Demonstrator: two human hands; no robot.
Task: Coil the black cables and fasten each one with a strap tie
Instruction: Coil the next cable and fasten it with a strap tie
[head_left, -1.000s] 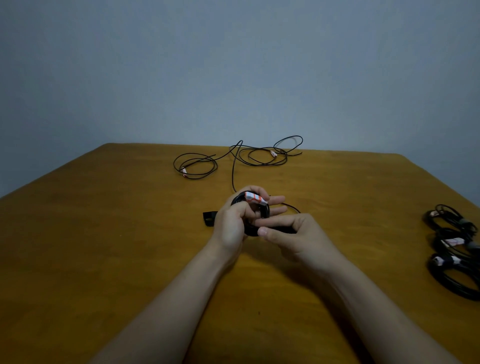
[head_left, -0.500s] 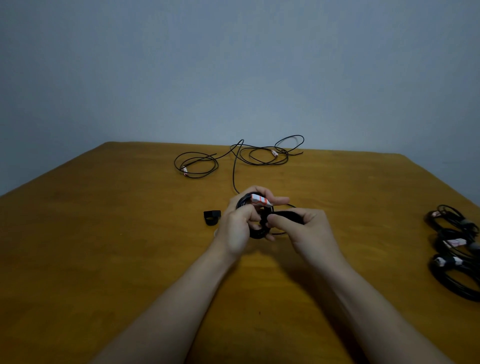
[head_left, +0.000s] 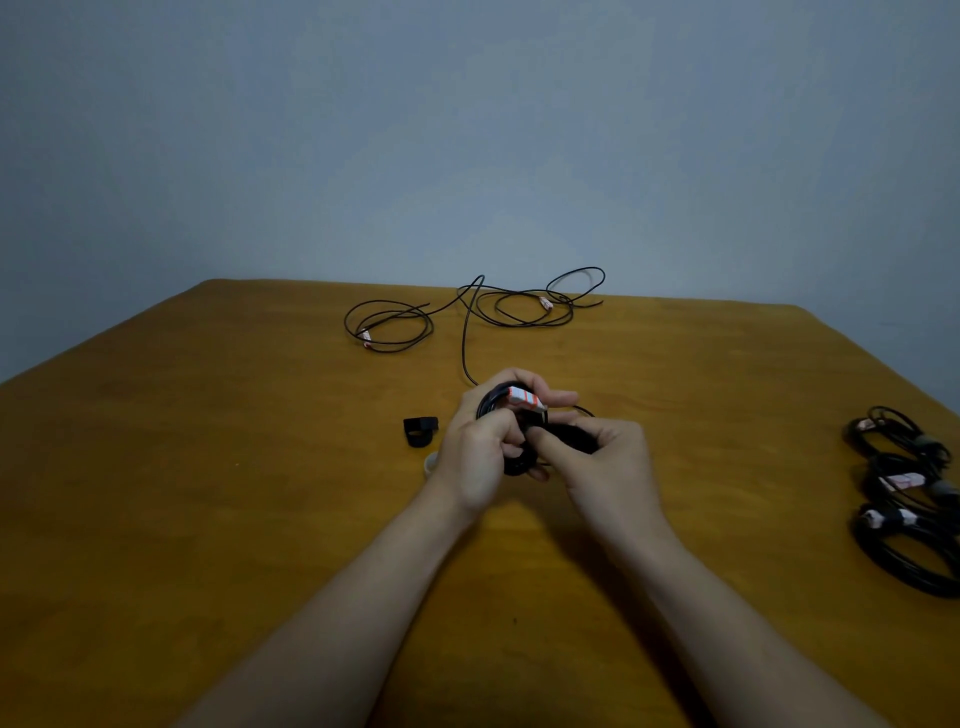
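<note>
The left hand (head_left: 480, 452) grips the coiled cable (head_left: 519, 464) just above the middle of the table (head_left: 208, 467). The right hand (head_left: 608, 462) pinches the strap tie (head_left: 571, 435) against it. The strap should be pulled snug with the loops squeezed together.

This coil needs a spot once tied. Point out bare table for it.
Widest bare wood: the table left of the spare strap, nearer than the loose cables. Another patch lies between the right hand and the tied bundles. Crowded: right edge, far middle.
</note>
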